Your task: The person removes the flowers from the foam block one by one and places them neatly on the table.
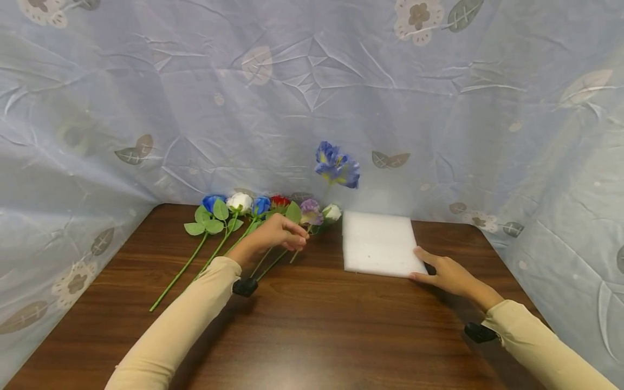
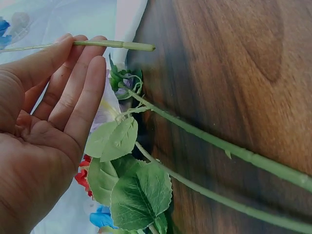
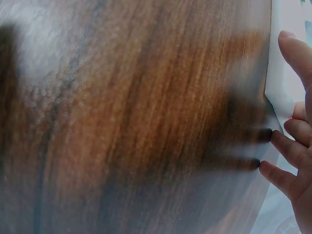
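My left hand (image 1: 284, 234) pinches the thin green stem (image 2: 114, 44) of a blue artificial flower (image 1: 337, 165) between thumb and fingers. The bloom is up above the table, with yellow-green at its base; the stem's cut end sticks out past the fingertips. At the right corner of a white foam block (image 1: 380, 244) is my right hand (image 1: 450, 275). Its thumb and forefinger are extended and touch the block's edges. In the right wrist view, the other fingertips rest on the table next to the foam (image 3: 282, 53).
Artificial flowers lie behind and beside my left hand: blue roses (image 1: 213, 202), a white rose (image 1: 239, 202), a red flower (image 1: 279, 201), a purple flower (image 1: 311, 211) and a white bud (image 1: 332, 212). Patterned cloth (image 1: 234, 119) hangs behind the brown wooden table (image 1: 331, 330).
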A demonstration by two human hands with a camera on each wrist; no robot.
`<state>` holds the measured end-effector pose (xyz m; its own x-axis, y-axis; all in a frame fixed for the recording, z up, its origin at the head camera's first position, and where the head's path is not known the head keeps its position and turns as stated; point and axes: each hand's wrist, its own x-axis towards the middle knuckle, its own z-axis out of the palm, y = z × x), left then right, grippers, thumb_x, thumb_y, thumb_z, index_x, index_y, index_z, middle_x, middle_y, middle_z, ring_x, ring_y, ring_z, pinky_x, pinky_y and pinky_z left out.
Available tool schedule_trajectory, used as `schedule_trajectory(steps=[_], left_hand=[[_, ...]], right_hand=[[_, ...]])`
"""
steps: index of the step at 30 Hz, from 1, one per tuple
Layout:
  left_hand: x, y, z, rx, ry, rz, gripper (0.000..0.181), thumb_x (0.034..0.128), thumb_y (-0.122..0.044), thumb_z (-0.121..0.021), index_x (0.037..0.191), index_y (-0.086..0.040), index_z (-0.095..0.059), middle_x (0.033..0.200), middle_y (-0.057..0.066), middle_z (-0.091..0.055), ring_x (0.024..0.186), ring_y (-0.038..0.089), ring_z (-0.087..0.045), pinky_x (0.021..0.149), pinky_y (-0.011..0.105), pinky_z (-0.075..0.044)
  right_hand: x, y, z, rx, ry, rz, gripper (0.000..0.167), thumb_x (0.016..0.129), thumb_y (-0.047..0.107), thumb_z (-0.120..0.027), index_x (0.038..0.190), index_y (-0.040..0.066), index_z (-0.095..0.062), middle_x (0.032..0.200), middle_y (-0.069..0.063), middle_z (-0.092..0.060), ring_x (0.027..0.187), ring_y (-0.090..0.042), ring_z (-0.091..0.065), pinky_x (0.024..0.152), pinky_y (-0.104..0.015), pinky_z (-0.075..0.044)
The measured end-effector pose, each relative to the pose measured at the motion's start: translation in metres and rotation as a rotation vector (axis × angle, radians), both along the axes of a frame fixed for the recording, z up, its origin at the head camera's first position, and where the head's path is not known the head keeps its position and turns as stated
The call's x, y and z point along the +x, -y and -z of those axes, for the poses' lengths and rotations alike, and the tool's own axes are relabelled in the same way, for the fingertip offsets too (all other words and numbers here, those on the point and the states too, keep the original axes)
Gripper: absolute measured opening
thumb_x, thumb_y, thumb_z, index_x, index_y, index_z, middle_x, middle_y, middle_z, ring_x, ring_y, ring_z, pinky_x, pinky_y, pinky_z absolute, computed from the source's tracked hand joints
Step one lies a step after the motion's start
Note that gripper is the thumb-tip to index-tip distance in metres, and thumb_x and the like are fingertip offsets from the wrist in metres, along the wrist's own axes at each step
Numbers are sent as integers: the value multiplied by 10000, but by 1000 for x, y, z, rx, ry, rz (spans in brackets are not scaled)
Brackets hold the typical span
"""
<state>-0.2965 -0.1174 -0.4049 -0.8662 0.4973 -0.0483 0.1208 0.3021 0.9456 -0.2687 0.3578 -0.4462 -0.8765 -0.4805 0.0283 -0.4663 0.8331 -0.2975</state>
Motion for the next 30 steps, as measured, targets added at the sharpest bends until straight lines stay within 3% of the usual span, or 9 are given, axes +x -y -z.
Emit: schedule_trajectory(steps=[7,12,17,30], left_hand=[[4,4,0,5,48,12,309,933,-4,-709,1192,160,-672,1126,303,-722,889,289,-776,889,559,-594],[6,8,1,-17,59,29,309,935,-13,-708,1197,148,-677,1116,276,-736,882,270,-776,875,533,-609],[8,12,1,-66,62,55,280,926,-13,-709,1164,134,-698,1068,247,-757,819,227,-772,836,499,-628],[13,19,2,-173,169,100,203,913,-4,-714,1094,81,-749,1016,186,-782,726,169,-753,715,365,-646]], right_hand=[[0,1,-2,4,-2,-4,874,939,499,-696,1536,-53,-375,1548,-280,-421,1356,-466,-512,1056,-603,-474],[-1,1,-1,8,-5,-6,874,939,498,-696,1533,-57,-377,1548,-282,-420,1359,-464,-510,1061,-600,-472],[-1,0,0,8,-9,-7,873,940,496,-695,1530,-63,-378,1544,-285,-422,1362,-463,-508,1068,-601,-466],[0,1,1,2,-5,-2,879,940,500,-694,1537,-57,-367,1550,-285,-410,1366,-474,-494,1070,-617,-456]])
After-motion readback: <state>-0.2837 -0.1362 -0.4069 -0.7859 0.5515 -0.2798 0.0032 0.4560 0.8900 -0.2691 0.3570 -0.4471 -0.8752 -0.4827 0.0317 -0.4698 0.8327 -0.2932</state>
